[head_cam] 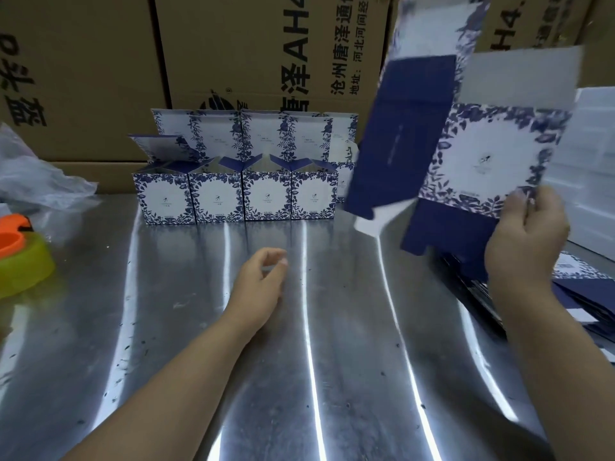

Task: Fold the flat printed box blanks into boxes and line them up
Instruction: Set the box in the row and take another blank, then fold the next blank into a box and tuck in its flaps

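At right of frame, head view: the box blank [482, 154] is raised off the surface [332, 327], pinched at its lower right edge by the right hand [525, 241]. The left hand [263, 281], at centre, is loosely curled and holds nothing. Folded boxes [239, 197] stand lined up, upper centre. Assessment: light, thin card that flexes and creases easily; best taken at panel edges beside the score lines.

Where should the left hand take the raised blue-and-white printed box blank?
Pinch the blue-and-white printed box blank by its plain dark-blue side panel, coming from the left: the right hand holds the lower right corner, and that panel hangs free nearest the left hand.
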